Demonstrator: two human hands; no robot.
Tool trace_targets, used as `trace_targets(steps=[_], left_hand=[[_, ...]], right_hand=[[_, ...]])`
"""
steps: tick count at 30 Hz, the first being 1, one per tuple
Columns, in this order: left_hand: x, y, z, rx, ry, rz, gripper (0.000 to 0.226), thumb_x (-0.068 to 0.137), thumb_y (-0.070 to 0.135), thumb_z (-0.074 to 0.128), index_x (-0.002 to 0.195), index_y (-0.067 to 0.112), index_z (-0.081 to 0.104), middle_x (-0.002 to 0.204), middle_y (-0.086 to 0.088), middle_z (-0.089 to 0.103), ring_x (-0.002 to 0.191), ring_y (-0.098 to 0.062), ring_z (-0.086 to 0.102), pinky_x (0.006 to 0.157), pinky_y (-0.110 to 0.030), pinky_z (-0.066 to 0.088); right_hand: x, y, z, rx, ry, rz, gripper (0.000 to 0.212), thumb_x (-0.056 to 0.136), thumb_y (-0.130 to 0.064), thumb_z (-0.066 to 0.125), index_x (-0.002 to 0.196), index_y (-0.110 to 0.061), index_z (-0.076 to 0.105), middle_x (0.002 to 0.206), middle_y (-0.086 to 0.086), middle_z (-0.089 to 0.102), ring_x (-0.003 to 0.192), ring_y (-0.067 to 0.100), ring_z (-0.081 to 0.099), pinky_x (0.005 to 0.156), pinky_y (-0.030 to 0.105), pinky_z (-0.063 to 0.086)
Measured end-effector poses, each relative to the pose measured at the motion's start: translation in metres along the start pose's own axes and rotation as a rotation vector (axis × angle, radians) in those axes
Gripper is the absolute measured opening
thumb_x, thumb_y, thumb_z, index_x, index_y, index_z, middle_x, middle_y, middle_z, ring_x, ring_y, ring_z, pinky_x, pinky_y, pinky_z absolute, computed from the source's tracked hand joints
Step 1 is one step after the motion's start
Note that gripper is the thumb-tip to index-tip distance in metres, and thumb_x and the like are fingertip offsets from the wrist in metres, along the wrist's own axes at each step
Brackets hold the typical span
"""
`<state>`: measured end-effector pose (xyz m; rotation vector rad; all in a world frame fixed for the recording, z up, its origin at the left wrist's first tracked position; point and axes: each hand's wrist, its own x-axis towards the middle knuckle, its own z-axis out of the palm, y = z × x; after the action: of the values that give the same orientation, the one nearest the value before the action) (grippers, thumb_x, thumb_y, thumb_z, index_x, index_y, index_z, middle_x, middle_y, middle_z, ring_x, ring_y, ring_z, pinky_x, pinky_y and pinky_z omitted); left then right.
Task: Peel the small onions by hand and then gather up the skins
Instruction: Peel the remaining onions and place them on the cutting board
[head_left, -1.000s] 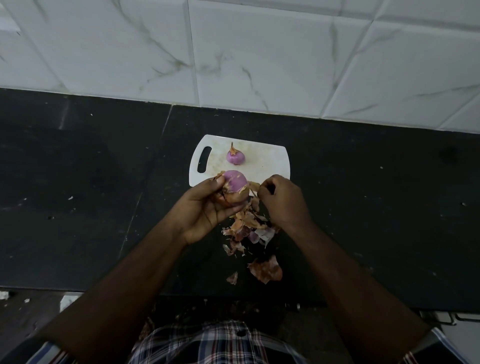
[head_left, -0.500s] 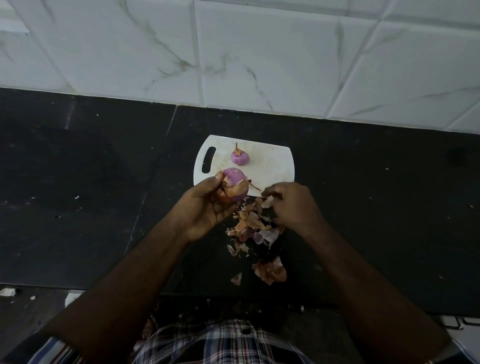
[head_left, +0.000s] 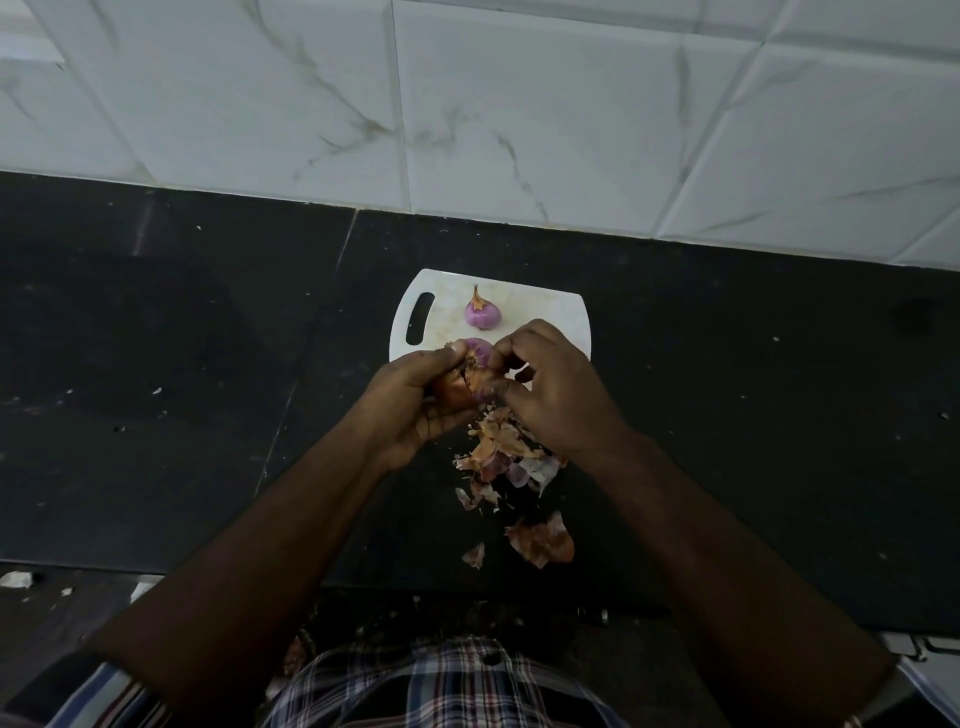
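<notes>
While left hand (head_left: 415, 400) cups the onion (head_left: 470, 376) steady over the bench's front-edge skins (head_left: 506, 452), right hand (head_left: 550, 384) fingertips pinch its loose skin to strip it.

A black stone worktop (head_left: 156, 364) fills the middle of the view, flecked with pale specks (a seam runs down it left of centre). Behind it rises a wall of white marble-veined tiles (head_left: 519, 114). A white cutting board (head_left: 550, 317) with a slot handle lies on the worktop near the wall.

Half-peeled onion (head_left: 475, 371) held; peeled onion (head_left: 482, 314) on board; skins (head_left: 506, 457) piled.
</notes>
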<state>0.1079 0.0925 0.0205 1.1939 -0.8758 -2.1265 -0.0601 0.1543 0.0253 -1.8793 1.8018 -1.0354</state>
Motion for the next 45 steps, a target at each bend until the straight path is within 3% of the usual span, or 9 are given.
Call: trace_targets(steps=[3,10,22,26,31,34,40,43,45], left_hand=[[0.001,-0.002,0.001,0.01,-0.001,-0.006,0.046,0.089,0.033,0.071,0.126,0.007,0.066,0.11,-0.012,0.071,0.086,-0.021,0.074,0.072,-0.034,0.06],[0.002,-0.003,0.004,0.036,0.011,-0.01,0.043,0.089,0.03,0.072,0.123,0.004,0.066,0.112,-0.015,0.071,0.09,-0.023,0.075,0.075,-0.037,0.061],[-0.001,-0.008,0.009,-0.054,0.03,-0.084,0.023,0.09,0.028,0.073,0.106,0.012,0.074,0.101,-0.013,0.074,0.085,-0.024,0.075,0.066,-0.034,0.062],[0.001,-0.005,0.01,-0.059,0.062,-0.085,0.033,0.089,0.03,0.074,0.115,0.011,0.068,0.106,-0.015,0.072,0.085,-0.025,0.075,0.066,-0.034,0.062],[0.003,-0.001,0.01,0.004,0.089,-0.025,0.042,0.089,0.034,0.074,0.121,0.007,0.066,0.116,-0.017,0.07,0.088,-0.023,0.075,0.07,-0.036,0.062],[0.002,-0.001,0.013,0.015,0.095,-0.014,0.045,0.089,0.034,0.075,0.122,0.006,0.064,0.115,-0.016,0.069,0.084,-0.02,0.076,0.066,-0.032,0.06],[-0.001,-0.001,0.013,-0.013,0.078,-0.037,0.038,0.089,0.031,0.074,0.118,0.008,0.065,0.113,-0.016,0.069,0.088,-0.024,0.075,0.065,-0.033,0.061],[-0.001,0.0,0.013,-0.066,0.062,-0.05,0.031,0.09,0.03,0.072,0.114,0.01,0.067,0.11,-0.016,0.068,0.086,-0.024,0.074,0.065,-0.032,0.062],[-0.001,0.0,0.011,-0.089,0.049,-0.057,0.032,0.091,0.03,0.071,0.116,0.011,0.067,0.109,-0.016,0.069,0.085,-0.024,0.075,0.067,-0.033,0.063]], right_hand=[[0.001,0.001,-0.003,0.0,-0.067,0.025,0.017,0.082,-0.016,0.078,0.094,-0.014,0.065,0.099,-0.01,0.052,0.09,-0.003,0.053,0.078,0.006,0.037],[0.001,0.002,-0.007,-0.022,-0.156,0.05,0.017,0.083,-0.014,0.076,0.092,-0.012,0.061,0.096,-0.003,0.052,0.086,0.01,0.053,0.073,0.021,0.044],[-0.001,0.012,-0.003,-0.065,-0.169,0.026,0.018,0.084,-0.012,0.074,0.087,-0.015,0.056,0.092,-0.006,0.047,0.079,0.004,0.046,0.066,0.01,0.034],[-0.001,0.012,-0.003,-0.021,-0.079,0.022,0.018,0.082,-0.012,0.076,0.091,-0.016,0.061,0.097,-0.006,0.051,0.087,0.008,0.052,0.071,0.023,0.047],[-0.002,0.009,0.004,-0.021,0.059,0.03,0.036,0.081,-0.021,0.078,0.116,-0.015,0.071,0.112,-0.005,0.06,0.107,0.012,0.057,0.085,0.033,0.054],[-0.005,0.009,0.015,-0.058,0.159,0.044,0.021,0.08,-0.017,0.077,0.099,-0.01,0.072,0.1,-0.002,0.061,0.098,0.017,0.059,0.079,0.04,0.055],[-0.007,0.007,0.013,0.017,0.149,-0.006,0.01,0.081,-0.005,0.073,0.088,-0.01,0.068,0.093,0.0,0.059,0.088,0.011,0.059,0.075,0.033,0.055],[-0.007,0.003,0.013,0.142,0.235,0.13,0.013,0.082,-0.004,0.074,0.084,-0.015,0.067,0.087,-0.007,0.062,0.086,0.002,0.06,0.078,0.024,0.054],[-0.007,0.002,0.013,0.331,0.237,0.292,0.01,0.086,-0.006,0.071,0.084,-0.014,0.067,0.086,-0.003,0.067,0.084,0.005,0.065,0.08,0.033,0.059]])
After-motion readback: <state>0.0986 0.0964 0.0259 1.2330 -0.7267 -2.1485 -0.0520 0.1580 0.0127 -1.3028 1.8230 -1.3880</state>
